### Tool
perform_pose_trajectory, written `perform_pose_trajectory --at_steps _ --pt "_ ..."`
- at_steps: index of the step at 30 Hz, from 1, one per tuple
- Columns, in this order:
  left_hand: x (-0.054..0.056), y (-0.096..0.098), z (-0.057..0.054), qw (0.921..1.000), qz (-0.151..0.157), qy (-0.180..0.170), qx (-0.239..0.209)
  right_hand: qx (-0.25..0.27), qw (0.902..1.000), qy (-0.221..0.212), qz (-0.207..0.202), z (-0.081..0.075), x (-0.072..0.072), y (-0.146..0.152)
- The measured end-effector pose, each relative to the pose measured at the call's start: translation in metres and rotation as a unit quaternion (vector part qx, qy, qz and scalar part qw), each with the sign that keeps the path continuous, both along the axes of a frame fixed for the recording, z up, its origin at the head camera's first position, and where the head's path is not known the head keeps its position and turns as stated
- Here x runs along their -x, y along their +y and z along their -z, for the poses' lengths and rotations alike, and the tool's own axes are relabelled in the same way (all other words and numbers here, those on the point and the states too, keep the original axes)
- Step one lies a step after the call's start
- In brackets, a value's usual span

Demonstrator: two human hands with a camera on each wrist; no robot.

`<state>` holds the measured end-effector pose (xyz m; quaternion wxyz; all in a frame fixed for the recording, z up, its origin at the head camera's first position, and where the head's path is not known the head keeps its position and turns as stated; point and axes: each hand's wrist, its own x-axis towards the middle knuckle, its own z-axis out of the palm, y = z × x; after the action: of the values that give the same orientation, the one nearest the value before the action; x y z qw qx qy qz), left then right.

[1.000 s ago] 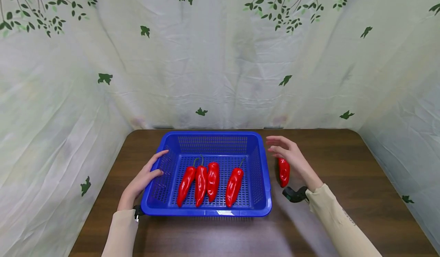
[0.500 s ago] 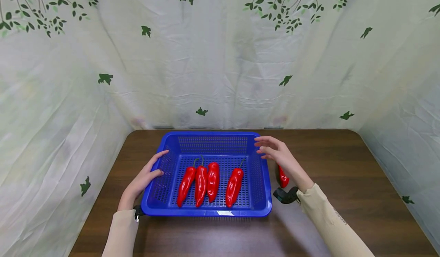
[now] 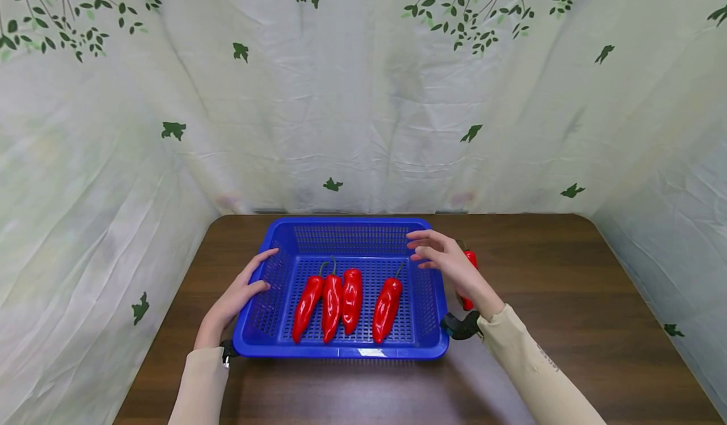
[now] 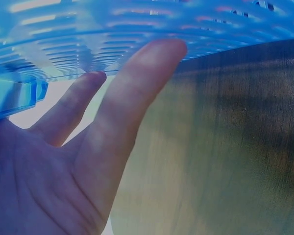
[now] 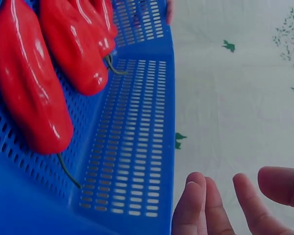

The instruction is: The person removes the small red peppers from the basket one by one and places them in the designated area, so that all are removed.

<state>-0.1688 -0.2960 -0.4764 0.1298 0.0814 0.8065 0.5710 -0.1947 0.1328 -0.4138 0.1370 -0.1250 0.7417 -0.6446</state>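
A blue perforated basket (image 3: 363, 352) stands on the wooden table, holding several glossy red chili peppers (image 3: 388, 308) with green stems. My left hand (image 3: 234, 299) grips its left rim, thumb and index finger lying over the edge. The left wrist view shows fingers (image 4: 132, 98) against the basket's outer side. Above the basket's back right corner, my right hand (image 3: 440, 259) has loosely bent fingers spaced apart, holding nothing. Another red pepper (image 3: 471, 258) lies on the table right of the basket, its middle hidden behind my right hand.
The brown table (image 3: 568, 305) extends on both sides of the basket. A pale curtain (image 3: 363, 115) with printed leaves hangs behind the table and at its sides. A black strap device (image 3: 461, 326) on my right wrist overlaps the basket's right rim.
My right hand has moved left from above the loose pepper to over the basket's right rim, uncovering that pepper's top. The left hand, basket and peppers have stayed put.
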Motion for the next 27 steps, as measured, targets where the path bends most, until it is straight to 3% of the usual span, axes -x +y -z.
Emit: perform_pose_trajectory --at_steps 8,27 --pt "-0.001 0.001 0.0 1.0 -0.001 0.002 0.002 0.012 0.9999 -0.003 -0.002 0.004 -0.001 -0.01" --pt "0.0 0.001 0.0 1.0 -0.005 -0.005 0.0 -0.018 0.9987 -0.046 -0.008 0.018 -0.005 -0.03"
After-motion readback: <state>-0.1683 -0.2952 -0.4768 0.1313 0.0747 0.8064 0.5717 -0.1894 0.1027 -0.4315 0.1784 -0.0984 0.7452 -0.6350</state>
